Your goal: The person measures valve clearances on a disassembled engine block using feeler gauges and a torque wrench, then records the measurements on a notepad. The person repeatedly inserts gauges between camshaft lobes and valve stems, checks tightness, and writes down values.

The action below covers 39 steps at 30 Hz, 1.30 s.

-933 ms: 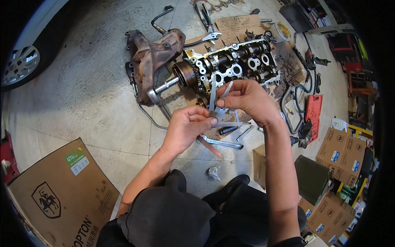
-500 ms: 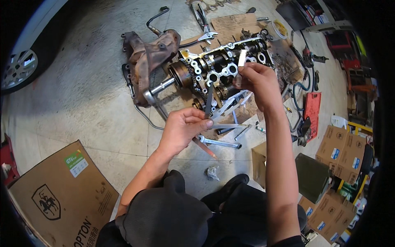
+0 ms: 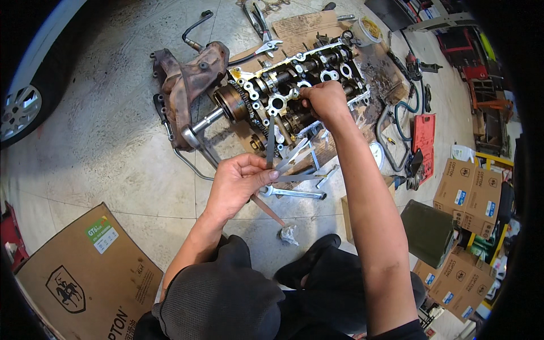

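Observation:
My left hand [image 3: 238,184] grips a fanned set of thin metal feeler blades [image 3: 286,161], several leaves spread up and to the right. My right hand [image 3: 324,101] reaches forward onto the engine cylinder head [image 3: 294,85] lying on the floor, fingers closed at a cam bearing cap; whether it pinches a blade there I cannot tell. A rusty exhaust manifold [image 3: 184,90] is bolted to the head's left side.
A wrench [image 3: 292,194] and a crumpled wad [image 3: 288,233] lie on the concrete near my knees. Cardboard boxes sit at lower left [image 3: 85,277] and right [image 3: 470,190]. A red tool [image 3: 424,139], hoses and a car wheel [image 3: 20,110] surround the spot.
My right hand left the blade set and moved forward onto the cylinder head. My left hand stayed low, still holding the fanned blades.

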Motion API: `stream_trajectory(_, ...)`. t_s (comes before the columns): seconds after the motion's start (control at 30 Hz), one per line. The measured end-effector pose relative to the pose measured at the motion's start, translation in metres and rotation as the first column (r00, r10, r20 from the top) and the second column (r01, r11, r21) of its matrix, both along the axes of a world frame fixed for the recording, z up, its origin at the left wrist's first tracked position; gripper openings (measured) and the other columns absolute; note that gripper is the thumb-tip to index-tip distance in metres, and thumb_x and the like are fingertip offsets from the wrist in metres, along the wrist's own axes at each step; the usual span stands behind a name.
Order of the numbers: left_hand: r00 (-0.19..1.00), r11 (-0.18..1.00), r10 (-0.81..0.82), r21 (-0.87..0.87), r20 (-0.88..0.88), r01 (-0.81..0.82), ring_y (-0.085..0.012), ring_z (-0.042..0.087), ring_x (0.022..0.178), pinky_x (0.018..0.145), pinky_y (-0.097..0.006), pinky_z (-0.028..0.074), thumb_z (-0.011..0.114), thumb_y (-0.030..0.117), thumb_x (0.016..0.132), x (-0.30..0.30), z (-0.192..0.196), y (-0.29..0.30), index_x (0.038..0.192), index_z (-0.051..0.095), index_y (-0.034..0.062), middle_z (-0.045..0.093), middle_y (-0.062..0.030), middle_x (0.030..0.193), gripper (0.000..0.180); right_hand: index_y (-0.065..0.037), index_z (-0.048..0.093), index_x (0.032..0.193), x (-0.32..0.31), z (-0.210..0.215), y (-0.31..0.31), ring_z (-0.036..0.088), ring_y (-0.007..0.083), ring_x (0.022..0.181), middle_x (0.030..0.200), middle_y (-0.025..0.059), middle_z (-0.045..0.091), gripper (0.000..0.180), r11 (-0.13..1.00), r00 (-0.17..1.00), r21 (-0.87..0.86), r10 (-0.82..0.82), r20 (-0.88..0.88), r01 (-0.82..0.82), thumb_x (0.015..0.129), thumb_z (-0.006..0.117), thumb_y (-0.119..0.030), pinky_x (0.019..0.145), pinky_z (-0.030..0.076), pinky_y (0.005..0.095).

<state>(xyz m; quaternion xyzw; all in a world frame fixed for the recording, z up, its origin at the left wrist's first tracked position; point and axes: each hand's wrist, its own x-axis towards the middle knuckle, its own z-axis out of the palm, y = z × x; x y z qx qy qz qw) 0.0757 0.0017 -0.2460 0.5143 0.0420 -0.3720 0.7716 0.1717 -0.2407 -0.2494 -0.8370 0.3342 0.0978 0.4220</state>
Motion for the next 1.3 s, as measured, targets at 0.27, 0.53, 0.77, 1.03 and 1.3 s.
stream_trajectory(0.27,0.999,0.999,-0.032,0.023,0.014,0.032,-0.0043,0.049,0.051,0.045,-0.019,0.038,0.074,0.01,0.081,0.0,0.0,0.001,0.087,0.061,0.0036,0.066,-0.0026,0.072,0.016,0.002,0.067,0.066,0.013,0.016,0.003,0.055,0.015,0.043,0.061,0.0077,0.066,0.019,0.999,0.992,0.02,0.041,-0.123,-0.039,0.081,0.064,-0.01,0.039,0.041,0.0308)
stream_trajectory(0.53,0.998,0.998,-0.053,0.014,-0.036,0.054,-0.0043,0.056,0.064,0.054,-0.018,0.041,0.074,0.008,0.081,0.002,-0.001,0.005,0.089,0.063,0.0023,0.066,-0.0008,0.076,0.014,0.001,0.064,0.064,0.024,0.018,0.009,0.055,0.015,0.042,0.058,0.0072,0.064,0.02,0.997,0.969,-0.017,0.075,-0.234,-0.081,0.082,0.057,-0.005,0.036,0.038,0.0302)
stream_trajectory(0.77,0.998,0.999,-0.044,0.026,-0.052,0.045,-0.0051,0.058,0.065,0.054,-0.018,0.043,0.073,0.006,0.081,0.003,-0.004,0.006,0.09,0.062,0.0014,0.067,-0.0021,0.077,0.015,0.0,0.063,0.066,0.024,0.008,0.012,0.061,0.0152,0.045,0.06,0.0054,0.065,0.02,0.995,0.982,0.097,0.011,-0.189,0.007,0.083,0.054,-0.004,0.037,0.04,0.0293)
stream_trajectory(1.03,0.999,0.999,0.034,-0.013,-0.034,-0.034,-0.0038,0.049,0.051,0.046,-0.018,0.036,0.071,0.005,0.082,0.002,-0.004,0.0,0.089,0.062,0.004,0.067,-0.0029,0.075,0.012,0.004,0.063,0.081,0.013,0.021,0.011,0.064,0.0175,0.049,0.068,0.0105,0.068,0.014,0.993,0.989,0.118,0.032,-0.144,-0.015,0.085,0.056,-0.007,0.039,0.044,0.0291)
stream_trajectory(1.3,0.984,0.982,0.177,0.064,0.009,-0.177,-0.0036,0.05,0.052,0.046,-0.018,0.036,0.072,0.007,0.082,0.005,-0.003,0.0,0.088,0.061,0.0046,0.066,-0.0021,0.072,0.013,0.002,0.068,0.085,-0.085,0.088,0.047,0.046,0.003,0.054,0.063,-0.001,0.057,0.023,0.972,0.914,0.221,-0.162,0.373,0.082,0.085,0.066,-0.021,0.048,0.032,0.0192)
